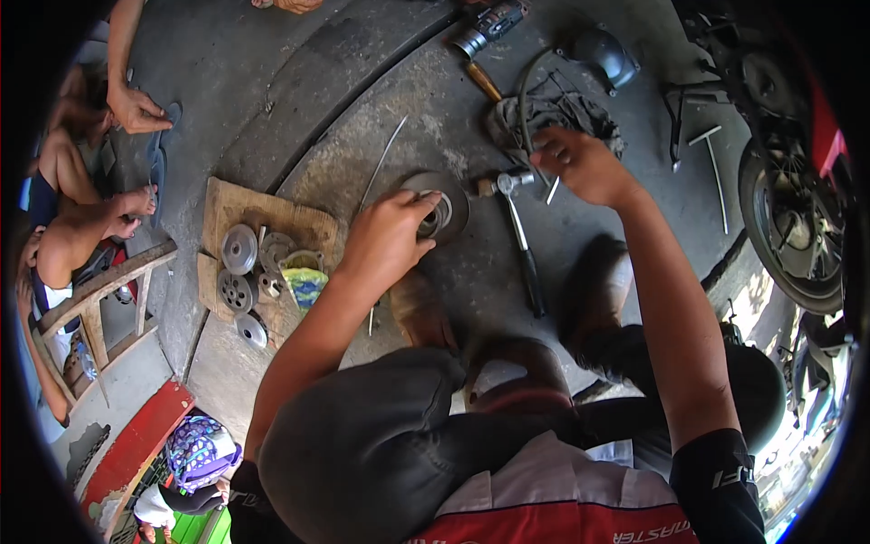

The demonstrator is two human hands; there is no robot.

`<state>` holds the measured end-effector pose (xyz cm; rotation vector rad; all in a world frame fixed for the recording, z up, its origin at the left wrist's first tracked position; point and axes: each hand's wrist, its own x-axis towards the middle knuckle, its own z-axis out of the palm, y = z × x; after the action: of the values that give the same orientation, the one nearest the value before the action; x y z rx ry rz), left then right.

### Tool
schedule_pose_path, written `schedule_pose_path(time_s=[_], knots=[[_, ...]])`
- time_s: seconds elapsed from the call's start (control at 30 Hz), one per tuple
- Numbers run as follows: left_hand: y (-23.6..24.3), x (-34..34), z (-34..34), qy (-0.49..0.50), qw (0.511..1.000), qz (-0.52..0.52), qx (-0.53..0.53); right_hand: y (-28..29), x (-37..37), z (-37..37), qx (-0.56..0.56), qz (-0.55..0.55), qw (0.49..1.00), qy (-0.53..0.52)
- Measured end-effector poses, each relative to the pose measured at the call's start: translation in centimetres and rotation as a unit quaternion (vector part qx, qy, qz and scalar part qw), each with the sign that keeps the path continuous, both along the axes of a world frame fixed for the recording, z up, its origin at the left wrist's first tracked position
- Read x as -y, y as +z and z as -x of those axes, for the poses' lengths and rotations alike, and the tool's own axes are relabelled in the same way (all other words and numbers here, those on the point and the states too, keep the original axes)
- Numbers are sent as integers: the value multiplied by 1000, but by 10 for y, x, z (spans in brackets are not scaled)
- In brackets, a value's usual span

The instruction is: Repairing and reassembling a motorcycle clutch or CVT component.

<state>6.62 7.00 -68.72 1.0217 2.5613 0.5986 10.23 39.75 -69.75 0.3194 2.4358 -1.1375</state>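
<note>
My left hand (388,238) rests on a dark round metal disc (459,216) with a ringed hub, on the floor between my feet. Its index finger and thumb lie on either side of the near part of the hub, and the other fingers are hidden. My right hand (589,168) is raised to the right of the disc, its fingers bent and smeared by motion. Close to those fingers runs a curved grey hose (524,100); I cannot tell if they touch it. Below lies a ratchet wrench (523,238) with a dark handle, its head up by the right hand.
At left, a wooden board (272,213) bears several round metal parts (239,249) and a cut-open container (304,279). Beyond the right hand are a dark cloth (589,118), a power tool (489,27) and a T-handle wrench (716,172). A motorcycle wheel (788,227) stands right; people sit left.
</note>
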Motion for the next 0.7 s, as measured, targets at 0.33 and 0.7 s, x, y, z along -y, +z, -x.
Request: schedule_pose_path(time_s=[0.33,0.7], knots=[[-33,2,-36,108,993,41,-15,-74,59,-132,179,-135,974,39],[-130,58,-53,347,931,-77,87,-107,96,-175,164,-226,960,39]])
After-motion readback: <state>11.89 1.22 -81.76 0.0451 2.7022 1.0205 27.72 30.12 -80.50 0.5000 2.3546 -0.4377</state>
